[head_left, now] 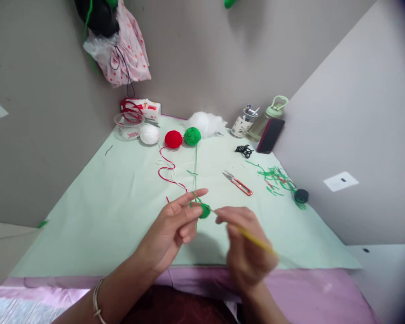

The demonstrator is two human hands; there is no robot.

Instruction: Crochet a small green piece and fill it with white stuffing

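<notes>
Pink cloth (307, 297) runs along the near edge, and over it come both forearms, a bangle (97, 299) on the left wrist. Out above the pale green worktop (104, 211), the left hand (175, 227) has its thumb and middle fingers pinched together on a small green crochet piece (204, 210), forefinger stretched out with the green strand (195, 166) lying over it. That strand runs straight back to the green yarn ball (192, 136) at the far side, next to a red ball (173, 139) and a white ball (149, 134).

The right hand (246, 252) is blurred, but its fingers look closed round a yellow hook (256, 240), tip pointing into the green piece.

That little piece reads as soft, light and squashy; it should give under any squeeze, so a gentle pinch at its edge, close to the hook tip, looks the sensible hold. The hook looks thin and stiff, and is best gripped along the shaft.

Further out lie red-handled snips (238, 183), well apart from both hands, and green yarn scraps (275, 177) towards the right wall.
</notes>
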